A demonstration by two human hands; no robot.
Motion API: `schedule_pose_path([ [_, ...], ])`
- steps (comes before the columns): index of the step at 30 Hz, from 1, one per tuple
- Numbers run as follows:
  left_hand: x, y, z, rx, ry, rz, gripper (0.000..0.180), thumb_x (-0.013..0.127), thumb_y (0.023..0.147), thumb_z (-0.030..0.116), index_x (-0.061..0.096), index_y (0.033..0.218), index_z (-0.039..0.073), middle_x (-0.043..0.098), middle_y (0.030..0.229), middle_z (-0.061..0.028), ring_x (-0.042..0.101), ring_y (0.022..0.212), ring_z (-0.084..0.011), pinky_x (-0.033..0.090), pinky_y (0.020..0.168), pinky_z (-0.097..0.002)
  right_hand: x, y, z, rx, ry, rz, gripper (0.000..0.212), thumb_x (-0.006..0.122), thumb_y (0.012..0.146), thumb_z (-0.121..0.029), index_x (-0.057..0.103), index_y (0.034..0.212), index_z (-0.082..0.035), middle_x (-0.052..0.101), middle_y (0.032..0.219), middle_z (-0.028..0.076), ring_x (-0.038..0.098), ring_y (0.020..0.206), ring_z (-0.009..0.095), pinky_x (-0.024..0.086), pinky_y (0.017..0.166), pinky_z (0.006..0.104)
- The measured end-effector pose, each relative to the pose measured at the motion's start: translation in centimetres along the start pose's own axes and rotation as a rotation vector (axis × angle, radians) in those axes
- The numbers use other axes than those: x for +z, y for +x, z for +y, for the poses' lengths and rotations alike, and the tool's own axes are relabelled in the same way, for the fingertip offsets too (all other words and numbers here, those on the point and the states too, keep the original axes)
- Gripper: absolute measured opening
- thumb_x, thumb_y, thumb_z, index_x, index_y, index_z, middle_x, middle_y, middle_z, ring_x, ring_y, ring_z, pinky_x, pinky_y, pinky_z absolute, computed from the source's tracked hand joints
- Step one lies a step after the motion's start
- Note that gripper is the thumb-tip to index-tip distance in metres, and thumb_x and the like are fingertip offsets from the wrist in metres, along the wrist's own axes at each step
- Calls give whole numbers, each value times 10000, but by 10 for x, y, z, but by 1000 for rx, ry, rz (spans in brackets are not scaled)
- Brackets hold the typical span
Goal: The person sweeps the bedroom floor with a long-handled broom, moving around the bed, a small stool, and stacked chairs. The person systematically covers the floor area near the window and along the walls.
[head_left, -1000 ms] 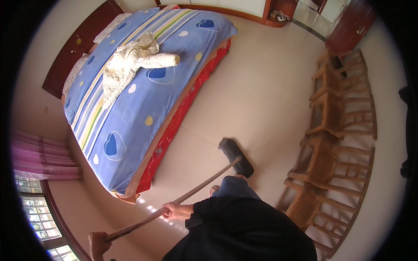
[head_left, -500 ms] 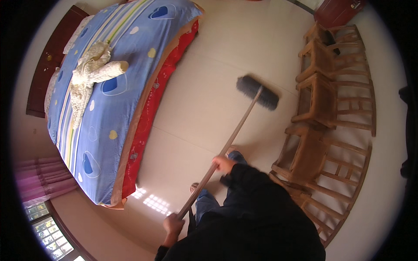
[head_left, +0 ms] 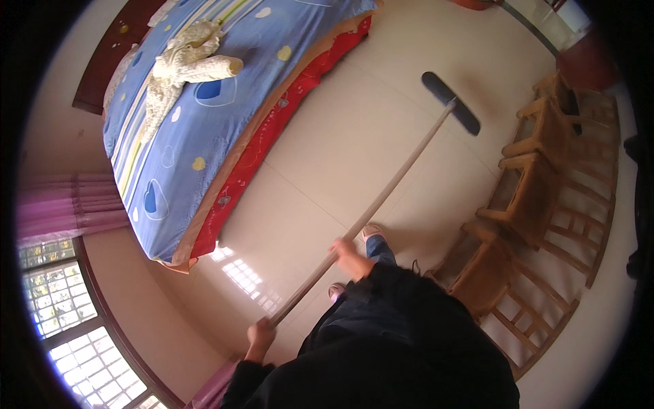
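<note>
Floor (head_left: 327, 160): pale tile, extending right of the bed. Bed (head_left: 225, 129), landmark: blue cover. Wooden chairs (head_left: 538, 198): row, across the floor from the bed's right side. Broom (head_left: 398, 172): right of the bed, handle slanting from beyond its near corner toward its far end. Broom head (head_left: 443, 92): on the bed–chairs strip, ahead and to the right of both hands, long axis roughly square to the handle; bristle contact unclear. Right hand (head_left: 351, 259) nearer the head, wrapped round the handle part-way up, forearm angled in from the side away from the bed. Left hand (head_left: 261, 334): closed round the handle's butt, just beyond the bed's near corner, forearm rising from below.
</note>
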State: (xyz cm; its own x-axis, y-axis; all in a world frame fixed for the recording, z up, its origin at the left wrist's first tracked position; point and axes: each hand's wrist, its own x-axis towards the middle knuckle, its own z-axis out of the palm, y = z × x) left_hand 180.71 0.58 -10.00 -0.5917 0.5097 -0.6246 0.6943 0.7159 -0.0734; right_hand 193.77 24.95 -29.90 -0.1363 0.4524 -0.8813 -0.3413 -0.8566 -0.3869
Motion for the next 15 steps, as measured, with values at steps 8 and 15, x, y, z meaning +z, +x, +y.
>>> schedule_pose_path([
  [8,14,-215,-235,-186,106,152,119,589,529,211,584,591,109,547,586,-119,542,597,-321,418,504,-407,53,-171,258,587,-416,-192,157,557,730,-139,489,807,-20,549,728,102,545,592,230,451,503,377],
  [15,-26,-411,-289,-530,-196,248,127,564,504,78,528,572,-23,385,490,-188,372,412,-274,348,412,-331,66,-344,379,617,-1350,-362,377,548,760,-367,525,969,-53,549,970,109,519,795,225,437,612,377],
])
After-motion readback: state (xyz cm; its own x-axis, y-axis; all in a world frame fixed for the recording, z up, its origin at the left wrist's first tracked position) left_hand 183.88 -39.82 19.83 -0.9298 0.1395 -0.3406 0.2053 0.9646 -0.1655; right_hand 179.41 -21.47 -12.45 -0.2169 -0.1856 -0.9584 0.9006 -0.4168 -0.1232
